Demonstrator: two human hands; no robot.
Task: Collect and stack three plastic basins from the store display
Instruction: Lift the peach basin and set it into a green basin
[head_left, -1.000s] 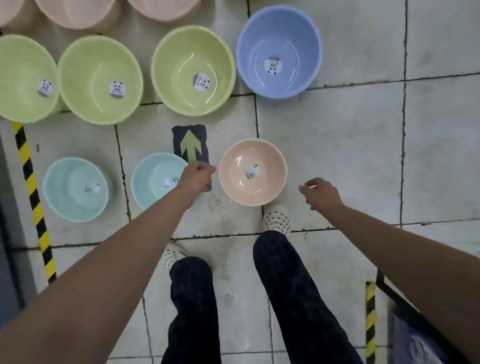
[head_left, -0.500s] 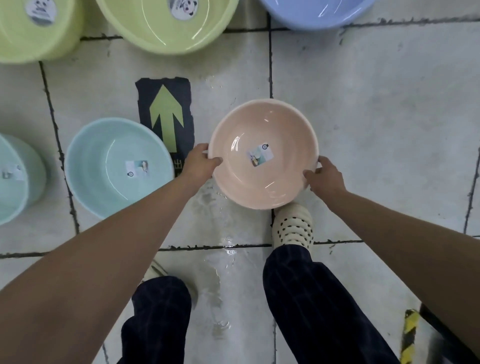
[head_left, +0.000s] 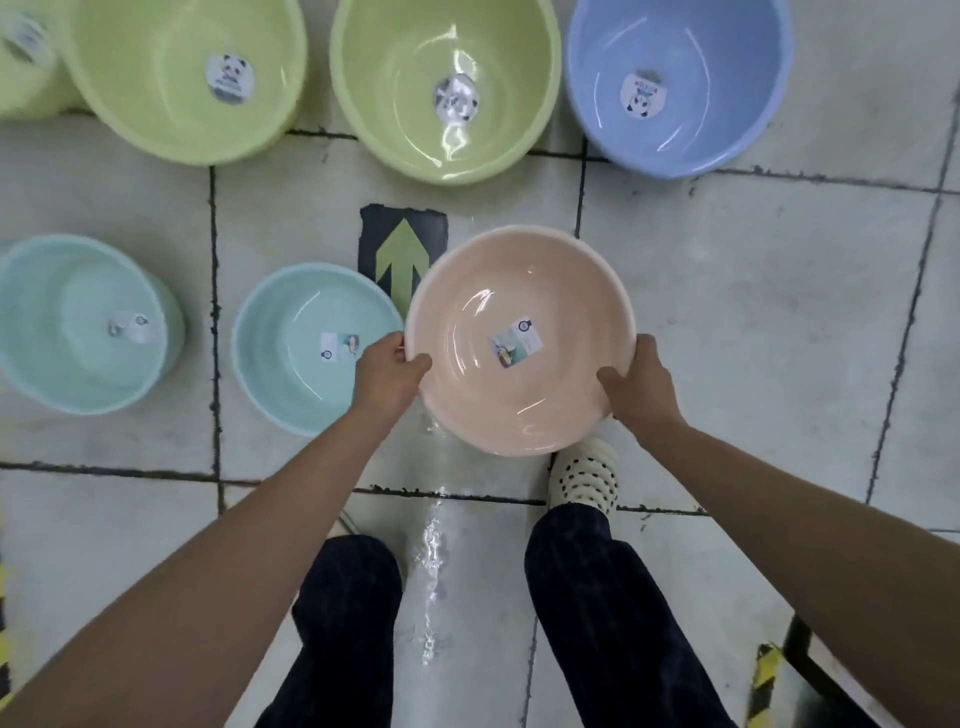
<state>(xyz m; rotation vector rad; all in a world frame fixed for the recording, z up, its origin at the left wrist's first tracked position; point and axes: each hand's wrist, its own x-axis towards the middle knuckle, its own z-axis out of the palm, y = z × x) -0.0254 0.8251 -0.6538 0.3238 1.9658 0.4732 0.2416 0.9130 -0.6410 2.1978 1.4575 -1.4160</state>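
Both hands clamped on the pink basin (head_left: 519, 338): left hand (head_left: 388, 371) on the left rim, thumb hooked inside; right hand (head_left: 640, 384) on the right rim, thumb likewise over the edge. Basin in front of the knees, apparently lifted off the tiled floor (head_left: 753, 312), just beside the nearer teal basin (head_left: 306, 348). Best kept level, grips even, then lowered squarely into the next basin. Arms extended forward and down, wrists turned inward.
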